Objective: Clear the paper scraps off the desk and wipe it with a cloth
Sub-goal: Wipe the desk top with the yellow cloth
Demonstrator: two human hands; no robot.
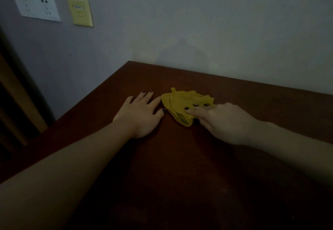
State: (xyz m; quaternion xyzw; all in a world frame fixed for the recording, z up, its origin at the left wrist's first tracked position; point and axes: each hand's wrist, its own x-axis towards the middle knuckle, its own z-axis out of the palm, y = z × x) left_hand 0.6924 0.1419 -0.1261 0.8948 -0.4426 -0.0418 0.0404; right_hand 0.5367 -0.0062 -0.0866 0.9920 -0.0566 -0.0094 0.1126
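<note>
We judge the yellow cloth [180, 103] light, limp and best pressed mid-fold, where our right hand [225, 121] lays flat fingers; our left hand [139, 114] rests unclenched, empty.

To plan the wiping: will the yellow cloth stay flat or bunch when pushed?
Likely floppy: the yellow cloth lies in soft folds, so it may bunch. Fingers of the right hand on top should help it slide over the desk.
</note>
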